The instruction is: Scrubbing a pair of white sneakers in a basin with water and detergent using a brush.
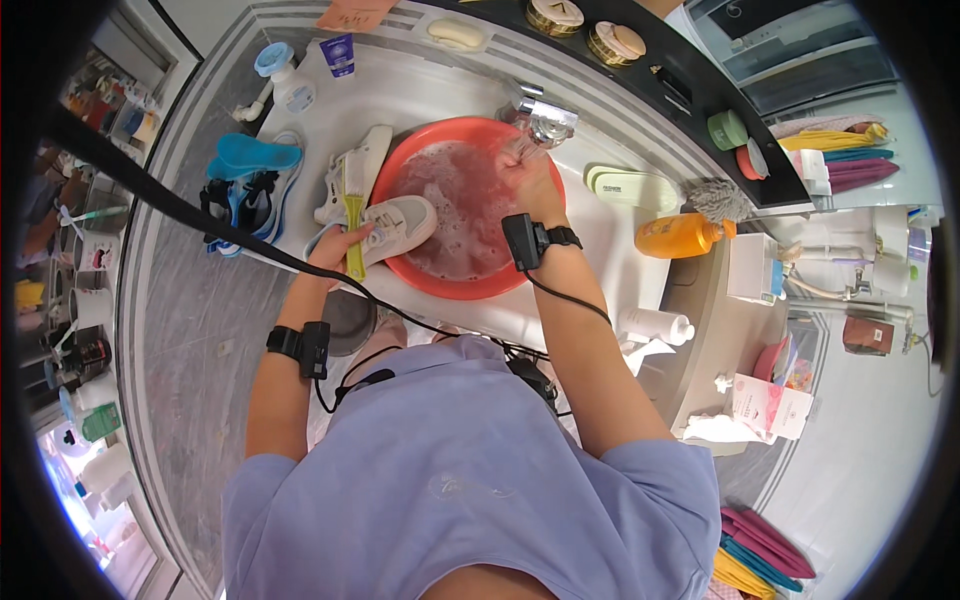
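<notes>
My left hand (345,246) is closed round a yellow-green scrubbing brush (354,212) and the heel end of a white sneaker (404,226). The sneaker's toe reaches over the rim of a red basin (478,290) of cloudy, foamy water (450,210). My right hand (535,190) is over the basin's far right side, under the chrome faucet (548,115). Water blurs its fingers, so I cannot tell how they are bent. A second white sneaker (362,160) leans against the basin's left side.
Blue-and-black shoes (252,190), a pump bottle (284,78) and a purple tube (338,56) are on the left. A pale green insole-shaped piece (632,188), orange bottle (678,236) and white bottle (656,326) lie to the right. A black cable (200,210) crosses the view.
</notes>
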Demonstrator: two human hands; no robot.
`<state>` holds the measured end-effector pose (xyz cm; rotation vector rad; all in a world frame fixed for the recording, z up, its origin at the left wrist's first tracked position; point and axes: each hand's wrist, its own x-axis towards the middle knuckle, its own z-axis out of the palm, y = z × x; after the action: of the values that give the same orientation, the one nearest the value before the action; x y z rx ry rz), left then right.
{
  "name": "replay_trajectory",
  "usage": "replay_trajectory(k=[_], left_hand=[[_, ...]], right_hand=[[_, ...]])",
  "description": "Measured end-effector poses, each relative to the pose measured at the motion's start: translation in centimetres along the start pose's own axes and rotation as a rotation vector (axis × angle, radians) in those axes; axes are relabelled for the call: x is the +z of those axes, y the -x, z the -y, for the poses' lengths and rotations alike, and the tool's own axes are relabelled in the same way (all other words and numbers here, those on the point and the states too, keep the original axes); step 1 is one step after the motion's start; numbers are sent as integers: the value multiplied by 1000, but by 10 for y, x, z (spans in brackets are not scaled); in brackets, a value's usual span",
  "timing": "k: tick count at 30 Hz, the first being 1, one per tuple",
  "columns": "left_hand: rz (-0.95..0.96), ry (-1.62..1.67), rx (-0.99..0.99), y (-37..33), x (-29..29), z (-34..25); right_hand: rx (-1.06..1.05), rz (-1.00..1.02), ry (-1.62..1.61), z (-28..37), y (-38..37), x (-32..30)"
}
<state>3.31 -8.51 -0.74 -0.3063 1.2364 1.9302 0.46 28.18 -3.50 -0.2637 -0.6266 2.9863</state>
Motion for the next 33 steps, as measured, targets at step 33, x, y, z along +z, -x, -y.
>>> replay_trajectory(k=[33], left_hand=[[-17, 167, -62, 5, 5, -5]], right_hand=[[-249, -755, 1273, 81, -28, -35]])
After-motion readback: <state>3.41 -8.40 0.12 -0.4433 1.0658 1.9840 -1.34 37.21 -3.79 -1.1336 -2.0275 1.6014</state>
